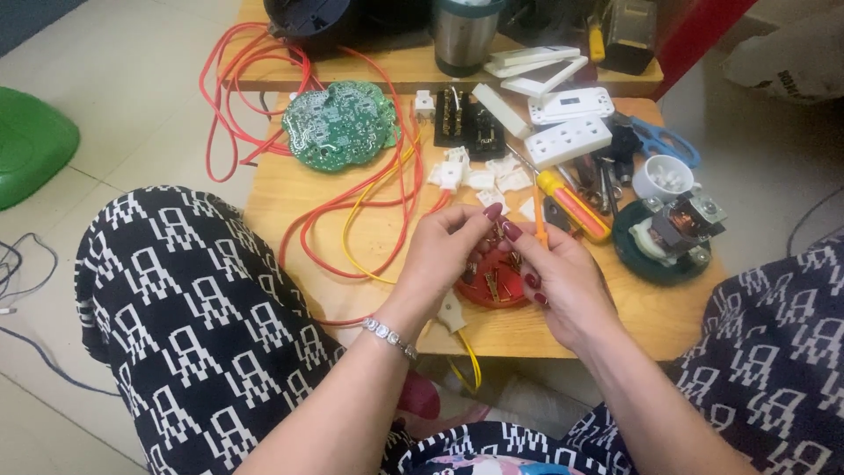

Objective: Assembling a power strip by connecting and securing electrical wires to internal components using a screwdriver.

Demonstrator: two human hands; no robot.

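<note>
I am looking down at a low wooden table standing on a pale tiled floor, with a second wooden surface butted against its far edge. A green object sits on the floor at far left, and my knees in black-and-white patterned fabric frame the near side.

On the table I see a round green circuit board with loops of red wire and a yellow wire running from it. To its right lie a black socket insert with brass contacts, a scatter of small white plastic pieces, and two white socket faceplates. Further right are a yellow-handled screwdriver, blue-handled scissors, a white cup and a dark round base carrying a small motor. A steel mug stands at the far edge.

My left hand comes in from below, wrist wearing a beaded bracelet, its thumb and fingers pinched shut on a small brass contact. My right hand meets it from the right, fingers curled and closed around a thin orange tool, tips touching the same contact. Both hands hover just above a red dish holding more brass pieces, near the table's front edge.
</note>
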